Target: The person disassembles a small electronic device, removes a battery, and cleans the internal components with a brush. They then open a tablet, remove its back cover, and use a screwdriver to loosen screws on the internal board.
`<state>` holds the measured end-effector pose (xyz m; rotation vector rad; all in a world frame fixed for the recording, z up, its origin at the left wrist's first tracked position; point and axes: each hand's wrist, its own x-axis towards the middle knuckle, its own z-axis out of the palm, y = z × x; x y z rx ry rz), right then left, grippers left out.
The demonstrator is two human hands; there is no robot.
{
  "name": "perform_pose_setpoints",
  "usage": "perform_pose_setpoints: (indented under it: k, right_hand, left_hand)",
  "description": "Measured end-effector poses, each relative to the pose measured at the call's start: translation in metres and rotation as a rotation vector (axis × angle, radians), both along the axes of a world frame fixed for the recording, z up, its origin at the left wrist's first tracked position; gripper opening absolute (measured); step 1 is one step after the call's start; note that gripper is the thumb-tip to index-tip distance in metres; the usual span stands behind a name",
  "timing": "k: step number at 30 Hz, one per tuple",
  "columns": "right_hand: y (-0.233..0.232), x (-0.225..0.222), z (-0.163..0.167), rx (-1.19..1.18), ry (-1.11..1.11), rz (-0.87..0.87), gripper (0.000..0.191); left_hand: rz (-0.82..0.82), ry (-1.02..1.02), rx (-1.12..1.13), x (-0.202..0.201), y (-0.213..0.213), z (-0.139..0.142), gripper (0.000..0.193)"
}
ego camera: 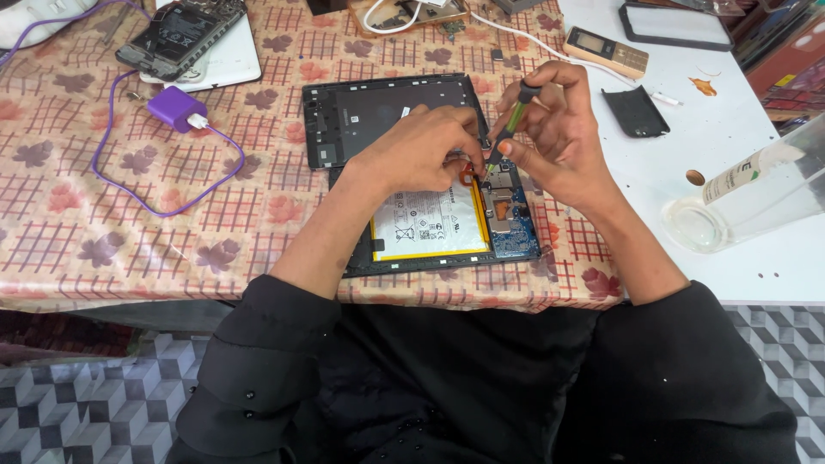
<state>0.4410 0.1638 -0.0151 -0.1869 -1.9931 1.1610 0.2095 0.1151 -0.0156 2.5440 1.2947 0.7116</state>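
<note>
Between both hands, screwdriver [509, 129] (green-handled) tips onto opened tablet [447, 225].

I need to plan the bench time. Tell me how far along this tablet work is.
Done: the back cover is off and lies above the opened tablet, baring its battery and blue circuit board. In hand: the right hand sets a green-handled screwdriver to the board's top edge while the left hand steadies there. Left: board and battery remain seated.
</note>
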Motion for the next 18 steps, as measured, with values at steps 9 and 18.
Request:
perform_pose_setpoints:
  k: [9, 18]
  right_hand:
    - [0.002, 0.004, 0.0, 0.021, -0.007, -0.033, 0.06]
    - [0.003, 0.004, -0.004, -0.029, 0.029, -0.002, 0.057]
  left_hand:
    - [-0.014, -0.003, 0.019, 0.0, 0.001, -0.001, 0.027]
    - [0.004, 0.003, -0.006, 0.014, -0.041, 0.01, 0.025]
